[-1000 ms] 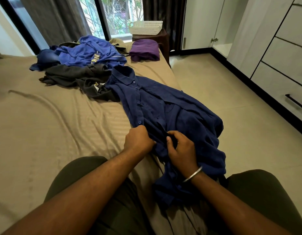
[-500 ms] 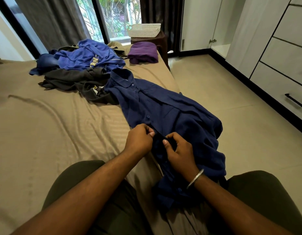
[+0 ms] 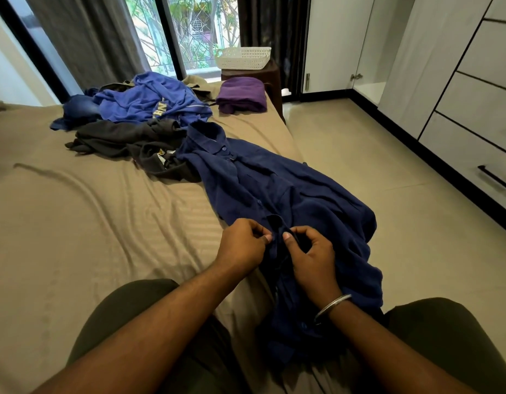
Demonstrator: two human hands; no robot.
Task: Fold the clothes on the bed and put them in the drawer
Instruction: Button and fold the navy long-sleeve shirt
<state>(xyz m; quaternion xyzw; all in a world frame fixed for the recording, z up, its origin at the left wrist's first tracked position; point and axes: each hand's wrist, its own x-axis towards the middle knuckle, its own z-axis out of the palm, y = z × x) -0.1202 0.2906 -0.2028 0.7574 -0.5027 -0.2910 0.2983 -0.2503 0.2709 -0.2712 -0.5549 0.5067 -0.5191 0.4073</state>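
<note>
Our left hand (image 3: 242,245) and right hand (image 3: 311,251) both pinch the front placket of the navy shirt (image 3: 274,189) (neither nearer), its long axis running toward eleven o'clock up the bed (image 3: 75,223).

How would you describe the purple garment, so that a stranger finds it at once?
Look at the bed and follow its right edge to the far corner, before the window. There, just in front of a brown stool with a white basket, lies the purple garment. It alone is purple and already neatly folded, apart from the loose pile.
</note>
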